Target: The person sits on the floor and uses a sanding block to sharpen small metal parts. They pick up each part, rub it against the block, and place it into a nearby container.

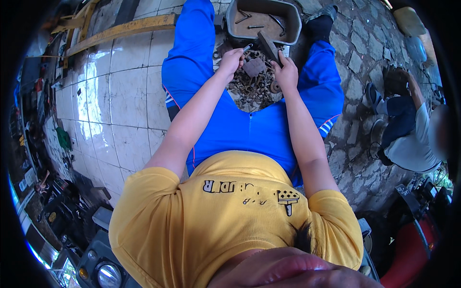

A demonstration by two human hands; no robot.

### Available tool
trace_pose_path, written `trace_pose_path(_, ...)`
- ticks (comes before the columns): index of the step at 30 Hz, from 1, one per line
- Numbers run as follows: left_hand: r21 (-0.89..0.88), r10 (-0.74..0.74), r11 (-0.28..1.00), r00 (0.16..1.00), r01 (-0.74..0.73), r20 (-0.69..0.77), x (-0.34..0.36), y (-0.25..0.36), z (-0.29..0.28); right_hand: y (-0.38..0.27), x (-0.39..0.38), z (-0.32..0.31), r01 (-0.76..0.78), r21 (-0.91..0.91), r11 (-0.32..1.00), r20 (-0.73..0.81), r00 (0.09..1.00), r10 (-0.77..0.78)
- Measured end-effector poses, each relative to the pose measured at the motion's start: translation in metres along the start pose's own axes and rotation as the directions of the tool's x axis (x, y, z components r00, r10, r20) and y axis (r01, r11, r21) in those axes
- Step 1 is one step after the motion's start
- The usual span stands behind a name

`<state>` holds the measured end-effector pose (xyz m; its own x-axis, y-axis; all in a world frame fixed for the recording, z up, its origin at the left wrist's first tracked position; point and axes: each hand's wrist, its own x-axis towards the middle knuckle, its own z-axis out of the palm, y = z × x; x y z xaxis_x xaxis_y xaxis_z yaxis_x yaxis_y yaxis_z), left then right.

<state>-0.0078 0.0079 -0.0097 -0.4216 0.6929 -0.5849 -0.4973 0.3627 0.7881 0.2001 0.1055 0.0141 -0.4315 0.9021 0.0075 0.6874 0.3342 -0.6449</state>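
Observation:
My left hand (pixel 232 61) is closed round a short silver metal piece (pixel 247 48), which looks like a bolt; its end sticks out past my fingers. My right hand (pixel 286 73) grips the near end of a flat dark bar (pixel 269 48), which slants up and left toward the tub. Below both hands, between my legs, lies a heap of small rusty hardware (pixel 254 91) with nuts, washers and bolts in it. A squarish brownish block (pixel 254 67) rests on that heap. Just beyond stands a grey tub (pixel 232 21) with several bolts or rods inside.
White tiles (pixel 129 91) cover the floor at left, and rough stone paving (pixel 353 91) lies at right. A yellow wooden beam (pixel 120 33) crosses the far left. Another person (pixel 415 139) sits at right. Vehicle parts with a headlight (pixel 109 277) stand near left.

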Motion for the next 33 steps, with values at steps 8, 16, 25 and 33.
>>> trace_pose_path(8,0.025,-0.015,1.000,1.000,0.015,0.011,0.000,-0.004,0.001,0.005,-0.001,-0.002,0.018,0.044,0.999,-0.013,1.000,-0.018)
trace_pose_path(16,0.026,-0.004,1.000,1.000,0.003,0.027,0.004,-0.006,0.002,0.003,-0.001,-0.004,0.107,0.095,0.990,-0.074,0.992,-0.100)
trace_pose_path(25,0.023,0.012,1.000,1.000,-0.012,-0.027,-0.004,0.004,0.001,-0.008,-0.006,-0.006,0.187,0.062,0.980,-0.050,0.982,-0.185)
trace_pose_path(33,0.002,-0.021,1.000,1.000,0.021,-0.004,0.004,0.000,-0.007,-0.008,-0.006,-0.005,0.207,0.085,0.975,-0.062,0.977,-0.202)
